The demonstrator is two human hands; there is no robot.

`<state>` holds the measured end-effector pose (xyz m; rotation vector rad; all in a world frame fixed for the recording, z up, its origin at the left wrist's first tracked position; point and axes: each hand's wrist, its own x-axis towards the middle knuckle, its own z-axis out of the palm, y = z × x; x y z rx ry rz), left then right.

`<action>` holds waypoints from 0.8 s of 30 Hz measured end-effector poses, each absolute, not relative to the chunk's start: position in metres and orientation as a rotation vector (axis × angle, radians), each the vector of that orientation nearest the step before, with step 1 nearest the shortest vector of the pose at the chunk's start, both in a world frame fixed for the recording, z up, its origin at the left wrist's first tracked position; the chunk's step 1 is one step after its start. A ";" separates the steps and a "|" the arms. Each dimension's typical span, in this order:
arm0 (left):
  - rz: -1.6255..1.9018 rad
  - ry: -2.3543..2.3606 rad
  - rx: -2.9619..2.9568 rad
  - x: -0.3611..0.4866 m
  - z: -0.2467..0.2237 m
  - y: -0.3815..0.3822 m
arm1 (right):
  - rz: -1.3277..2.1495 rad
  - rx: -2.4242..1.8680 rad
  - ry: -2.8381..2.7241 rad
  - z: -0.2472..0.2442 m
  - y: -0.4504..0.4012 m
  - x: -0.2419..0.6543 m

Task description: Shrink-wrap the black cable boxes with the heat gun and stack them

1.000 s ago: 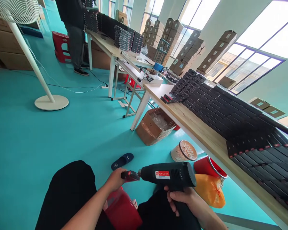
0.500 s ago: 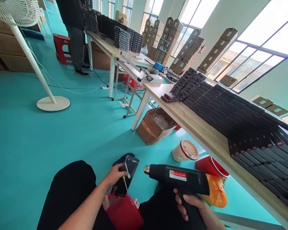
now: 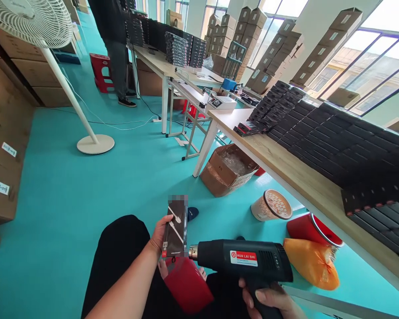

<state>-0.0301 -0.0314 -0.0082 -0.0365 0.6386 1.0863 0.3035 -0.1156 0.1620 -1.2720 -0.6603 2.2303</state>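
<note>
My left hand [image 3: 160, 231] grips the left edge of a slim dark box [image 3: 176, 228] that has a white cable pictured on its face. The box stands nearly upright above a red plastic stool [image 3: 189, 285] between my knees. My right hand [image 3: 264, 297] is wrapped around the handle of a black heat gun [image 3: 241, 259] with a red and white label. The gun's metal nozzle points left, close to the box's lower right edge; I cannot tell whether they touch.
To the right, a long table [image 3: 269, 150] carries stacked black boxes [image 3: 319, 133]. Below it are an open carton [image 3: 229, 168], a waste bin [image 3: 271, 206], a red bucket [image 3: 310, 230] and an orange bag [image 3: 312, 263]. A white fan [image 3: 69, 93] and a person [image 3: 115, 48] are further off.
My left hand has turned the box more upright, with its pictured face toward me. The heat gun's nozzle is now closer to the box. The view has shifted left.
</note>
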 end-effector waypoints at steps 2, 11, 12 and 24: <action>1.116 0.502 -0.044 -0.028 -0.001 -0.032 | 2.231 -1.271 -0.659 0.164 -0.114 0.301; 1.045 0.920 0.176 -0.010 0.004 -0.030 | 2.088 -1.435 -0.732 0.167 -0.113 0.295; 1.034 1.071 0.234 -0.007 0.000 -0.030 | 2.077 -1.469 -0.766 0.167 -0.114 0.292; 0.981 1.500 0.382 -0.001 -0.029 -0.026 | 2.103 -1.677 -1.075 0.164 -0.116 0.264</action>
